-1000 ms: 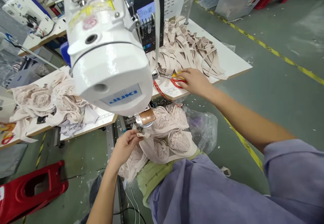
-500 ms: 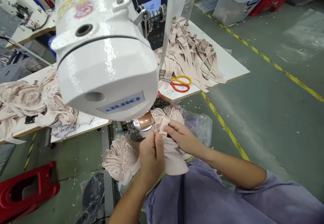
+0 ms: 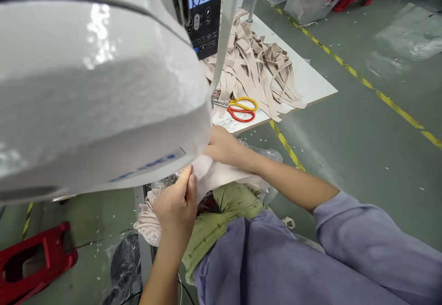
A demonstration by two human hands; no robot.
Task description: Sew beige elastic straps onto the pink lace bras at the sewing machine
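Note:
A white sewing machine head [image 3: 113, 93] fills the upper left of the view. Below its right end, my left hand [image 3: 177, 201] pinches the edge of a pale pink fabric piece [image 3: 216, 176] between thumb and fingers. My right hand [image 3: 226, 147] lies on the same fabric, farther right and forward, its fingertips hidden behind the machine head. Between the hands the fabric stretches under the machine's edge; the needle area is hidden. Beige lace fabric [image 3: 148, 224] hangs at the left of my left hand.
Scissors with red and yellow handles [image 3: 241, 109] lie on the white table [image 3: 316, 82], beside a heap of beige straps [image 3: 255, 61]. A red stool [image 3: 34, 261] stands at lower left, a plastic bin [image 3: 307, 1] at the top right.
The head view has moved closer to the machine, which looks larger. Both hands have moved up and left with the fabric, the right fingers passing behind the machine head. A green cloth on the lap now shows.

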